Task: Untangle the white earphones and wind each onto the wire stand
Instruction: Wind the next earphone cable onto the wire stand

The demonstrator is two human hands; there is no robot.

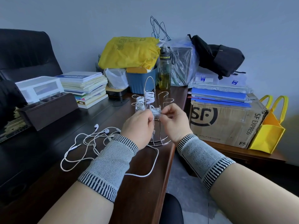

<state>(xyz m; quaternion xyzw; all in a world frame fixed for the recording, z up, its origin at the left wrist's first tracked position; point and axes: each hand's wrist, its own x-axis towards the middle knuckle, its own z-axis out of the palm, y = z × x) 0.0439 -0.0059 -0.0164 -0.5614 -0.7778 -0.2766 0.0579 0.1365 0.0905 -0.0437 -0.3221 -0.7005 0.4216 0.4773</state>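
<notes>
A chrome wire stand [163,98] rises from the dark wooden desk [140,188] near its right edge. Three of its arms carry wound white earphone cords [149,95]. My left hand [137,125] and my right hand [174,121] meet at the nearest wound coil [156,111], each pinching white cord there. A loose tangle of white earphones [95,138] lies on the desk to the left of my left wrist, and one cord loops under my left forearm towards the stand's base.
Behind the stand are a blue bin [140,81], a green bottle [164,70], yellow and clear plastic bags, and a stack of books [85,86]. A cardboard box [226,120] and a yellow tote [270,126] sit right. A dark box [48,109] sits left.
</notes>
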